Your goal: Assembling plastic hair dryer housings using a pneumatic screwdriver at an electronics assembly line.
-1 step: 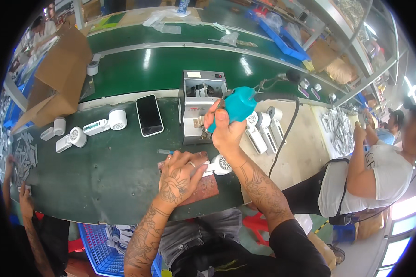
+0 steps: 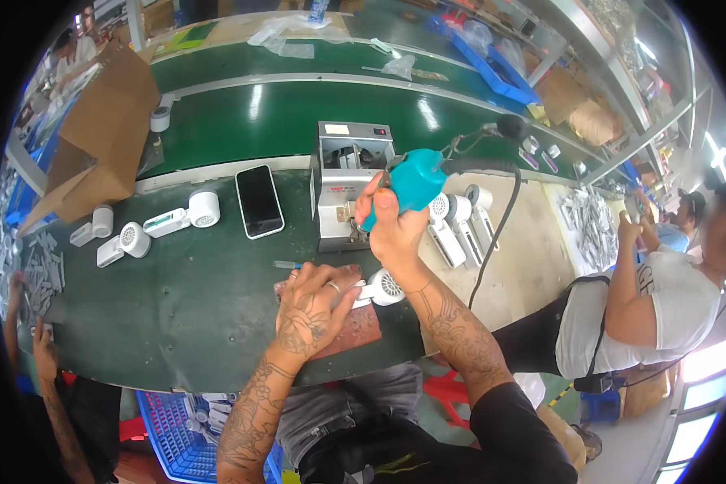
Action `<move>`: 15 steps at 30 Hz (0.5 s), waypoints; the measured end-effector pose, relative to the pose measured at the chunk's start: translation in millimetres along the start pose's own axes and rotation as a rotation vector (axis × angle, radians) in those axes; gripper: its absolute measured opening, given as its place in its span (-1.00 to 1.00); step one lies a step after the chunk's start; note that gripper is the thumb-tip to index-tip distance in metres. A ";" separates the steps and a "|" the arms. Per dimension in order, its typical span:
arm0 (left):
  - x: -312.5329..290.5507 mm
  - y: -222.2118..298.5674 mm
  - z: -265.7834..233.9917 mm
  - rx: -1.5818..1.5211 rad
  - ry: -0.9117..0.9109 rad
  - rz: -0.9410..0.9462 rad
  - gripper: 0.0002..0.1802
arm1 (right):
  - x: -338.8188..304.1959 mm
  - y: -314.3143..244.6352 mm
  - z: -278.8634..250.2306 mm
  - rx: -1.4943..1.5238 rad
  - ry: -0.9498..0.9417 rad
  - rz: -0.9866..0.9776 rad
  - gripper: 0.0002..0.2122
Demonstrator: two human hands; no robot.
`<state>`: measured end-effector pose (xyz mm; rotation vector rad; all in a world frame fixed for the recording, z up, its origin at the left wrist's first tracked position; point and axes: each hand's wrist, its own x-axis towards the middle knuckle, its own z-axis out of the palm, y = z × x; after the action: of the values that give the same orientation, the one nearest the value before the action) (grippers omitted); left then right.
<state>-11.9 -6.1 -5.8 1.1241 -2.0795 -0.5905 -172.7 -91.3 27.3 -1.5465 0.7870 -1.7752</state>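
Note:
My right hand (image 2: 399,234) is wrapped round a teal electric screwdriver (image 2: 419,184), raised in front of a grey box-shaped machine (image 2: 331,219), apparently a screw feeder. The driver's lower end points toward the machine's front; its tip cannot be made out clearly. A white handheld fan (image 2: 389,287) with a round grille lies on a reddish pad (image 2: 361,329). Across its handle my left hand (image 2: 310,310) presses down, fingers closed over it and hiding most of it. Just beyond those fingers lies a thin blue tool (image 2: 285,264).
White fans (image 2: 203,210) lie at left beside a phone (image 2: 260,202); several more (image 2: 460,211) rest right of the machine. Behind runs a green belt (image 2: 218,129). A cable (image 2: 504,234) hangs right. Co-workers' hands (image 2: 46,355) and a person (image 2: 653,298) flank me. A blue basket (image 2: 157,431) stands below.

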 end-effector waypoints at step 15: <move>0.0 -3.0 1.3 0.017 0.014 0.004 -0.74 | -38.3 -42.9 -2.5 0.054 -0.025 0.261 -0.48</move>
<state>-11.3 -7.5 -8.7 1.1299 -2.0781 -0.5623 -175.1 -34.7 37.7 -1.3606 0.8783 -1.5712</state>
